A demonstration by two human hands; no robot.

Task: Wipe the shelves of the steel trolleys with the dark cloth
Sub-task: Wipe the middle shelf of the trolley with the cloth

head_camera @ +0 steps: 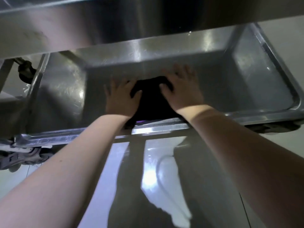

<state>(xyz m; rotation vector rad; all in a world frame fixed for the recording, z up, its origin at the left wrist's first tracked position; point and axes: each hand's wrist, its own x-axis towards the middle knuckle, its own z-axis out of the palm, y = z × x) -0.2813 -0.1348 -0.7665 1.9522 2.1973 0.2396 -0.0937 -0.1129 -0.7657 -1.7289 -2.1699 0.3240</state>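
Between the two hands, head view: the dark cloth lies flat on the lower shelf of a steel trolley, its near edge at the shelf's front rim. The left hand is flat with fingers spread, its thumb side pressing the cloth's left part. The right hand, slightly blurred, is likewise flat and spread, pressing the cloth's right part. Above both hands runs the upper shelf. Far left of the left hand sits a dark caster wheel. Beneath the forearms lies the glossy floor.
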